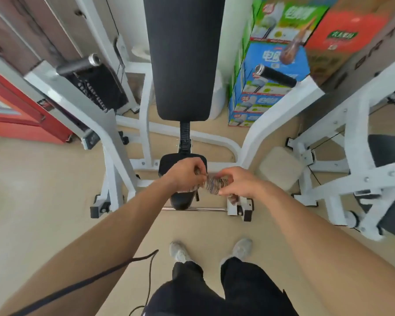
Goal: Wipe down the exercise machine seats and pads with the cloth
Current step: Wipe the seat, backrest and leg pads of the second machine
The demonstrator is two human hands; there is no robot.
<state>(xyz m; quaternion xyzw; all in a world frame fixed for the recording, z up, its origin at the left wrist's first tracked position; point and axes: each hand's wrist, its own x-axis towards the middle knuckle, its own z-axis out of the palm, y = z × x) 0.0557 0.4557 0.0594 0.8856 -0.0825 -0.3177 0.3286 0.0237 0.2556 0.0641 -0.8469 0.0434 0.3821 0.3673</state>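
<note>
Gripping a small bunched cloth point(214, 184) between them, both hands meet in front of the person, above the black seat point(181, 199) of the exercise machine. The left hand point(185, 173) pinches the cloth's left end with curled fingers, and the right hand point(236, 181) closes on its right end; the fabric looks patterned in pale and dark stripes, though blur hides detail. Whether the cloth touches the seat cannot be told. Beyond the seat a ribbed black post rises to the long black back pad point(184, 58), which stands upright in the middle of the white frame point(121, 165). Two black-gripped handles point(276, 76) with metal end caps jut out on either side of the pad. Colourful cardboard boxes point(267, 85) are stacked to the right of the pad. A beige cushion point(281, 167) sits low on the right, beside another white machine. Below, grey shoes point(179, 252) stand on the tan floor.
</note>
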